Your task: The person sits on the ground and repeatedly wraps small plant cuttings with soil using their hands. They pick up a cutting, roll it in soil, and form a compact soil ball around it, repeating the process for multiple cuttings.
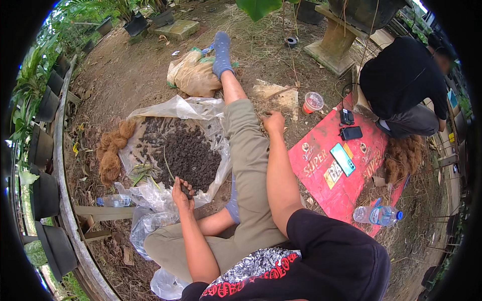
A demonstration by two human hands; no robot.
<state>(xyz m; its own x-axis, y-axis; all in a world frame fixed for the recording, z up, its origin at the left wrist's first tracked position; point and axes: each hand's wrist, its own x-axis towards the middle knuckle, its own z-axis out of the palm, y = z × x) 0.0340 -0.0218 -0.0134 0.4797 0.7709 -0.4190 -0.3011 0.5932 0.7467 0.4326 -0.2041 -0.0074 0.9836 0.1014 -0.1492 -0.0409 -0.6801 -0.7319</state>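
Note:
My left hand point(183, 193) grips a dark clump of soil point(186, 191), and a thin greenish stem point(167, 163) rises from it. Just beyond that hand, a heap of dark crumbly soil point(192, 150) lies on a clear plastic sheet point(177, 107). Green cut stems and leaves point(143, 171) rest at the near left of the heap. My right hand point(274, 122) is beside my outstretched leg, near the knee; its fingers look loosely spread, with nothing visible in them.
Bundles of brown fibre point(116, 148) lie left of the sheet. A tied sack point(194, 73) sits under my foot. At right, a red banner point(320, 158) carries a phone point(342, 160) and a plastic bottle point(377, 216). A plastic cup point(313, 102) stands nearby. Another person point(403, 79) crouches at far right.

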